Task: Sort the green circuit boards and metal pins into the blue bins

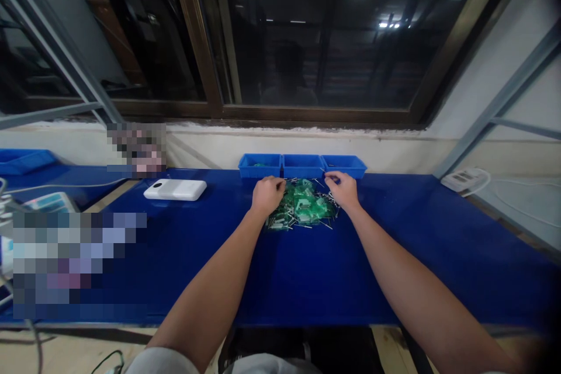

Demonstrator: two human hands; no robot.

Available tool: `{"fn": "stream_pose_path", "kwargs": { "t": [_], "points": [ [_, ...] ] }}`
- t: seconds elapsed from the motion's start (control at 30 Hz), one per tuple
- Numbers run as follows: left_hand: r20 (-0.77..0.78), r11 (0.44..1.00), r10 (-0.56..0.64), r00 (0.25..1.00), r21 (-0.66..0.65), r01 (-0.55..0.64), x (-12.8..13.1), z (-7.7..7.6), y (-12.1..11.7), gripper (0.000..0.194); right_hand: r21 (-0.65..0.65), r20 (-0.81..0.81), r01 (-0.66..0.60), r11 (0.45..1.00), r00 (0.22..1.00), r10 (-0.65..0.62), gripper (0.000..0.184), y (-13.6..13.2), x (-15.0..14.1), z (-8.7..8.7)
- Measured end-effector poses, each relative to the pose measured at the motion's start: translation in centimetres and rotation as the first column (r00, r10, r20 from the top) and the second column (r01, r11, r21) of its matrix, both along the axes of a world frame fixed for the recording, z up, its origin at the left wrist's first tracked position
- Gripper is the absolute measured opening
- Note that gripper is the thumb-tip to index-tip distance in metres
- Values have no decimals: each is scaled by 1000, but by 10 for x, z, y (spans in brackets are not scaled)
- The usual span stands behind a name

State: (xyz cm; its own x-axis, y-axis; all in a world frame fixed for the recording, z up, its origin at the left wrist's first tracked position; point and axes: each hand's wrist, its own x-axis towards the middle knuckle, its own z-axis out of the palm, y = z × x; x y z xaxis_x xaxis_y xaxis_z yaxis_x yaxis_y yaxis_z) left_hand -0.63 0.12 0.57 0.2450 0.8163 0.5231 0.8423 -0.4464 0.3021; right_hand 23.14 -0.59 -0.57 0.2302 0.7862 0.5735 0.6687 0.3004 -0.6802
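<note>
Currently have left hand (267,194) and right hand (344,190) at opposite sides of the pile of green plastic and thin metal pieces (309,205), on the blue bench (302,280) near three blue bins (303,172); hold each grip curled, but cannot tell whether around anything.

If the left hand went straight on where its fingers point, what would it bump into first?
Probably the pile of green and silvery pieces: the left hand's fingers point towards its far edge. They may already touch it; depth is unclear.
</note>
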Motion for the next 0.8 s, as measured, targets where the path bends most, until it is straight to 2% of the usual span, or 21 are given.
{"fn": "stream_pose_path", "kwargs": {
  "t": [0.23, 0.6, 0.8],
  "points": [
    [12, 998, 49, 999, -39, -49, 0, 3, -2, 26, 62, 50, 43, 997, 998, -46, 29, 0, 1, 0],
    [-48, 989, 126, 991, -69, -129, 0, 2, -1, 29, 120, 179, 25, 992, 983, -47, 35, 6, 6, 2],
    [-27, 994, 94, 995, -60, -95, -2, -2, 2, 26, 62, 249, 73, 995, 964, -87, 45, 11, 9, -4]
  ]
}}
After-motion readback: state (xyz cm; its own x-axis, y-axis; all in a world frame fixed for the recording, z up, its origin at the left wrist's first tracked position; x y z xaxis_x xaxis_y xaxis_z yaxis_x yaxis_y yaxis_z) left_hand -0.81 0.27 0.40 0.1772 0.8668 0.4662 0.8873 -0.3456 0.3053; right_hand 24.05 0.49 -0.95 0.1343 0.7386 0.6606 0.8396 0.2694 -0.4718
